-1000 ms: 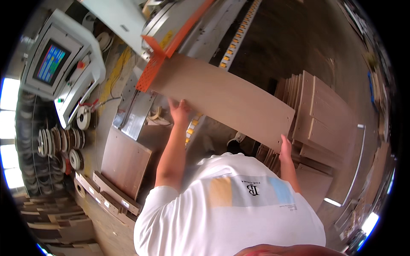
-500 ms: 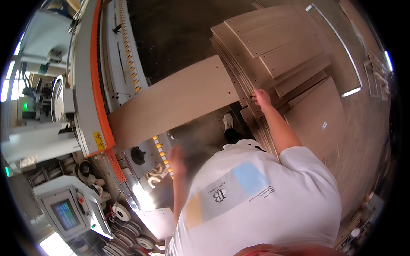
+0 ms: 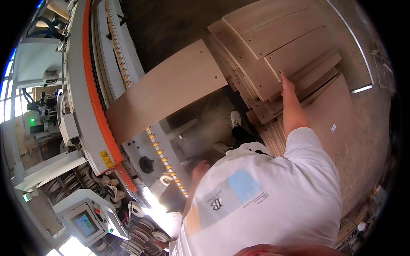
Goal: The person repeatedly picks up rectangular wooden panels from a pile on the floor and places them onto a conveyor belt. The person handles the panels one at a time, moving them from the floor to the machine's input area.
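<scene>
My right hand [image 3: 288,85] is at the near corner of a brown wooden panel [image 3: 297,53] on top of the stack, its fingers closed at the edge. The panel has small drilled holes near its end. My left hand [image 3: 200,170] hangs near my body beside the machine's feed edge, smeared by motion, and I see nothing in it. Another long brown panel [image 3: 166,91] lies across the machine [image 3: 97,102], its left end under the orange-edged beam. Its right end reaches toward the stack and shows two holes.
More panels [image 3: 326,115] lie lower in the stack at the right. A row of yellow and white rollers [image 3: 159,151] runs along the machine. At the lower left stand a control screen [image 3: 84,222] and several rolls of edging tape [image 3: 141,239]. My shoe [image 3: 235,118] is between machine and stack.
My right hand has moved from the stack's left edge farther right to the upper panel's corner. The left hand has drawn back toward my body. The view has shifted slightly.
</scene>
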Action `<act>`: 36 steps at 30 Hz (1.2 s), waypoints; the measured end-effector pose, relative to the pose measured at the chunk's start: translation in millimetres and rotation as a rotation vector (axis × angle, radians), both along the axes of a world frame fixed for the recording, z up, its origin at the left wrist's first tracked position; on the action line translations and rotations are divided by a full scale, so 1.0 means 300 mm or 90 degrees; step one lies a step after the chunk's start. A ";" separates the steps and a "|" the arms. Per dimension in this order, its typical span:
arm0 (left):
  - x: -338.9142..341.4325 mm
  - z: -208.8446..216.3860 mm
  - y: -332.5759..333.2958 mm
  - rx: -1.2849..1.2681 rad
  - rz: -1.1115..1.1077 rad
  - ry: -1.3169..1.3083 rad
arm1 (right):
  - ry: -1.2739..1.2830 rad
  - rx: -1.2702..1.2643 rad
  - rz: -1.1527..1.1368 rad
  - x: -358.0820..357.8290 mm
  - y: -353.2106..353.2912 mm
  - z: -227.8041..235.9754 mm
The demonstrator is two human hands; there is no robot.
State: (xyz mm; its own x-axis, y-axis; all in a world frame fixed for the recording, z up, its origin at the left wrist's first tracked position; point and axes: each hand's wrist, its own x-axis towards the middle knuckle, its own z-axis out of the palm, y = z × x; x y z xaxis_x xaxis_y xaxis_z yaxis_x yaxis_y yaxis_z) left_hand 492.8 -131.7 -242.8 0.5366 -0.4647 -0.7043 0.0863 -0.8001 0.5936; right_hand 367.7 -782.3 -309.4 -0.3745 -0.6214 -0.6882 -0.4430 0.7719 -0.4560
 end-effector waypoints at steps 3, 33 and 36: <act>0.023 -0.041 0.047 -0.065 0.075 0.019 | 0.096 -0.030 -0.007 0.021 0.001 -0.006; 0.032 0.128 -0.427 -0.355 0.290 0.285 | -0.612 0.424 0.733 0.017 1.140 0.384; 0.009 0.016 -0.278 -0.360 0.367 0.211 | -0.568 0.314 0.818 0.006 1.079 0.412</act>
